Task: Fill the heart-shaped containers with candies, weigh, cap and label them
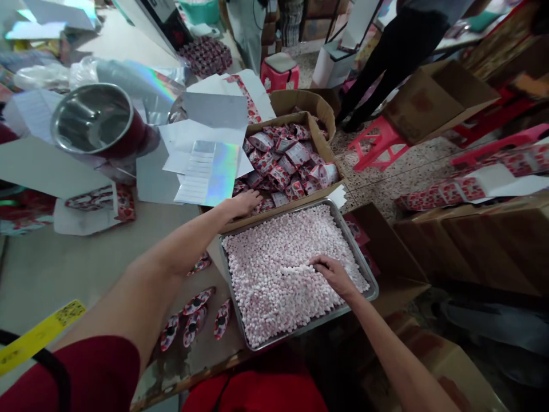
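Note:
A metal tray (376,290) full of small white and pale pink pellets (274,246) lies in front of me. My right hand (332,273) is over the pellets, its fingers pinched together at the end of a thin raised row of them. What is between those fingers is too small to make out. My left hand (247,203) reaches over the near edge of a cardboard box (333,150) and touches small red and white packets (285,163), fingers stretched out. Several packets with dark openings (195,325) lie on the table left of the tray.
A steel pot (95,123) stands at the left among white card sheets (208,169) and plastic. To the right are pink stools (380,143), an open carton (433,103) and stacked cartons (489,240). A person in dark trousers (394,51) stands beyond.

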`<state>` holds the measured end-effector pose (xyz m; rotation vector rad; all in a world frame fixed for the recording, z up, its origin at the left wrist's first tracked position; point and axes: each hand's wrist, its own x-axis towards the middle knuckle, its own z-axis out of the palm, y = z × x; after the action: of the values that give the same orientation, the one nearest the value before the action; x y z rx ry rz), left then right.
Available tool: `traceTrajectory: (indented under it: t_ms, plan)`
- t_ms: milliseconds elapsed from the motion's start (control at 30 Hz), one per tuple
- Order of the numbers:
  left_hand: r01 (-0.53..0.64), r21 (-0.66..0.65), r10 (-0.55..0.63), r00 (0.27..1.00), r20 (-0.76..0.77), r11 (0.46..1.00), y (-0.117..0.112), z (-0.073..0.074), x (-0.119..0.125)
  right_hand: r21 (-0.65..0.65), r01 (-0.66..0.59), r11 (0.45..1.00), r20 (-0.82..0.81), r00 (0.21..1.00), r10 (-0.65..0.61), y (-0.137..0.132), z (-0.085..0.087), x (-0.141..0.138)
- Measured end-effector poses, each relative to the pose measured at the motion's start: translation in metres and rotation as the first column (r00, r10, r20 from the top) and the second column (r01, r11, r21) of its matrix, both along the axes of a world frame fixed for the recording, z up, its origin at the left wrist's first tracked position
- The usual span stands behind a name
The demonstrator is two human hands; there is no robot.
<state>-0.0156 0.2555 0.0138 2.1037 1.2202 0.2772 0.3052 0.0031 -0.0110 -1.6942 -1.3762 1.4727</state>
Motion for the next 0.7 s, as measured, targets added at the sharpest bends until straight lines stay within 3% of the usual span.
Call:
traceTrajectory:
  t_ms: [100, 200, 300, 367, 433, 533, 633, 700]
  plan:
    - [-0.028, 0.018, 0.028, 1.0, 0.004, 0.999, -0.001, 0.003, -0.003, -0.006, 0.074, 0.997, -0.018, 0.997, -0.074, 0.0, 0.025, 0.001]
    - [-0.147, 0.1, 0.137, 0.985, 0.102, 0.984, -0.023, 0.026, -0.014, -0.013, 0.123, 0.992, -0.044, 0.991, -0.123, 0.004, 0.051, 0.002]
    - [-0.2, 0.127, 0.16, 0.949, 0.272, 0.972, -0.072, 0.049, -0.016, -0.005, 0.134, 0.991, -0.058, 0.989, -0.134, 0.012, 0.081, 0.004]
    - [-0.184, 0.135, 0.135, 0.941, 0.309, 0.974, -0.113, 0.057, -0.01, 0.008, 0.133, 0.991, -0.06, 0.989, -0.133, 0.018, 0.1, 0.005]
    - [-0.188, 0.143, 0.138, 0.942, 0.305, 0.972, -0.152, 0.056, -0.001, 0.025, 0.111, 0.993, -0.052, 0.993, -0.11, 0.026, 0.114, 0.005]
    - [-0.207, 0.098, 0.169, 0.938, 0.302, 0.973, -0.194, 0.042, 0.015, 0.062, 0.034, 0.998, 0.044, 0.998, -0.037, 0.037, 0.124, 0.003]
    - [-0.213, 0.035, 0.194, 0.935, 0.296, 0.976, -0.218, 0.024, 0.027, 0.129, -0.094, 0.987, 0.262, 0.963, 0.057, 0.043, 0.123, -0.005]
    - [-0.199, 0.02, 0.186, 0.944, 0.272, 0.98, -0.228, 0.014, 0.031, 0.158, -0.222, 0.962, 0.439, 0.889, 0.133, 0.043, 0.124, -0.014]
